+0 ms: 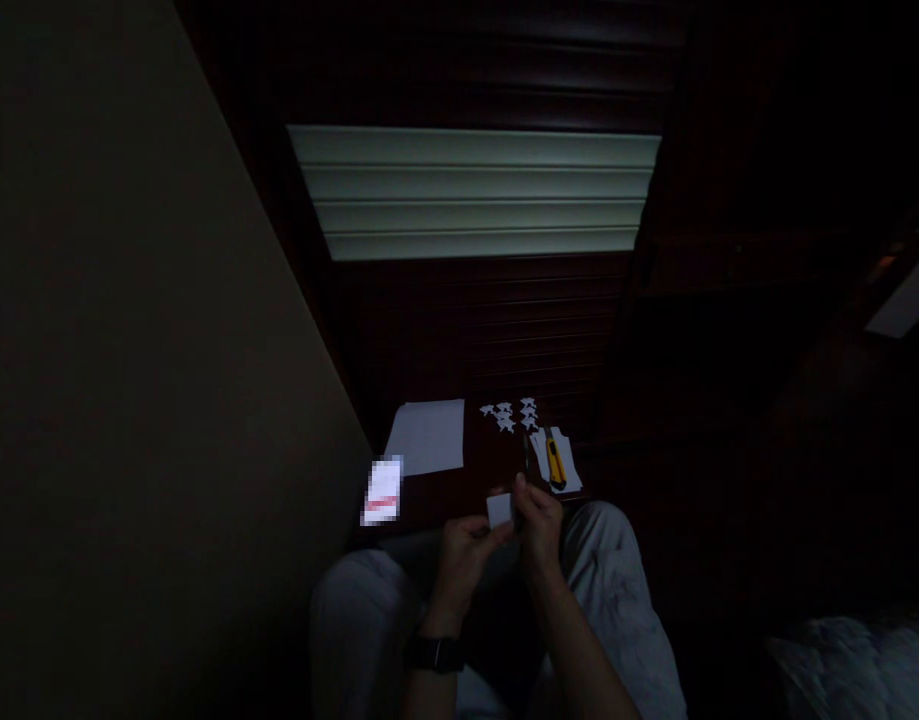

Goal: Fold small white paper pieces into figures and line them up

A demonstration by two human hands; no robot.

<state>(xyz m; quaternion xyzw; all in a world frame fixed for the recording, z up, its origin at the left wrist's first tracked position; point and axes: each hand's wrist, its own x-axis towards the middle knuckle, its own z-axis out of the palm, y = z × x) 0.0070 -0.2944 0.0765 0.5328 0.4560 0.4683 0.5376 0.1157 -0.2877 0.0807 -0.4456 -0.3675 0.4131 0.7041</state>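
Observation:
Both my hands meet over my lap at the near edge of a small dark table (489,470). My left hand (466,553), with a dark watch on its wrist, pinches a small white piece of paper (499,510). My right hand (540,520) is closed on the same paper's right side, and a thin dark tool seems to stick up from its fingers. The room is very dim.
On the table lie a white sheet (429,436), several small white paper cut-outs (510,414), a yellow utility knife (555,462) on paper scraps, and a white card (384,490) at the left edge. A pale wall rises left; slatted dark panels stand behind.

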